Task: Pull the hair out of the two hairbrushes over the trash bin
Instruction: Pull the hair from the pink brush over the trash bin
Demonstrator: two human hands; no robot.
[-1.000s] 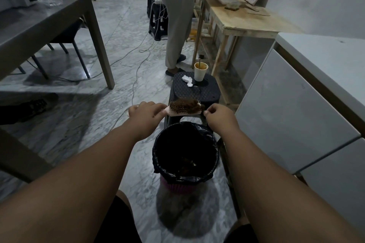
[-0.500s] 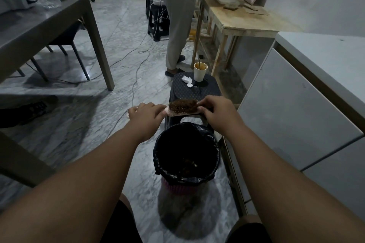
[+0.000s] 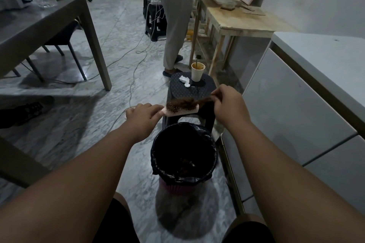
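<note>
The pale pink flat-backed hairbrush (image 3: 178, 111), its bristles tipped with small white dots, is held level above and just beyond the far rim of the round trash bin lined with a black plastic bag (image 3: 158, 156). A dense mat of brown hair (image 3: 184, 102) covers the bristle face and is drawn out to the right in a stretched strand. The left hand (image 3: 143, 114) is closed round the brush's handle end. The right hand (image 3: 227, 101) pinches the strand's end between fingertips, raised slightly above brush level. Brownish debris lies at the bin's bottom. Behind stands a black plastic stool (image 3: 177, 85) bearing a paper cup (image 3: 197, 72). No legible writing or branding is visible.
</note>
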